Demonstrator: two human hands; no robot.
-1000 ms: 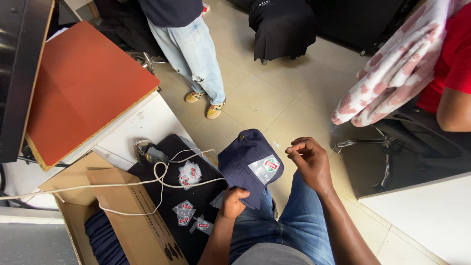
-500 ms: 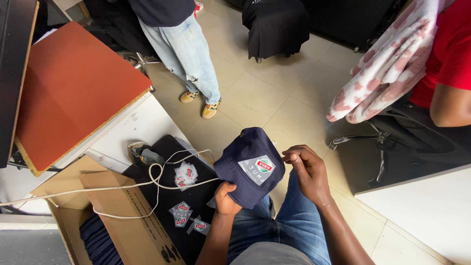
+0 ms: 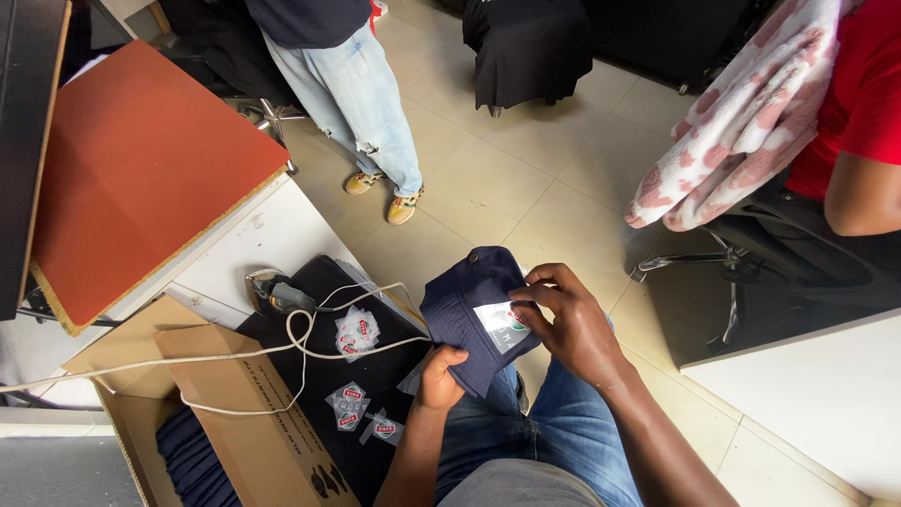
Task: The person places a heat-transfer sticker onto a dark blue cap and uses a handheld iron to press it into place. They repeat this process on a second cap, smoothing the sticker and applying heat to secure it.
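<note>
Cap: navy cap [image 3: 469, 314] held over the person's lap, above the jeans, crown turned toward the camera.
Left hand: left hand [image 3: 439, 374] grips the cap's lower edge from beneath, fingers curled shut on the fabric.
Right hand: right hand [image 3: 563, 324] lies on the cap's right side — thumb and fingertips pinch a small clear packet [image 3: 503, 326] with a red-and-green badge against the cloth.
Step in hand: judging by the pose, the badge packet is being placed or lined up on the cap's front.
Next move: likely calls for holding the cap taut with the left hand while the right hand keeps the packet square and flat; a slack grip could let it slide.
Spare packets: more clear packets with the same red-and-green badges — one [image 3: 357, 330] near the white cable [image 3: 305, 349], others [image 3: 349, 406] lower down — lie on a black board [image 3: 375, 376] beside the person's knee.
Box: open brown cardboard box [image 3: 253, 422] at lower left, dark folded cloth inside.
Desk: white desk [image 3: 253, 249] behind, carrying a red-brown panel [image 3: 131, 174].
Others: a person in light jeans [image 3: 361, 94] stands on the tiled floor; a red sleeve [image 3: 868, 103] sits at right.
</note>
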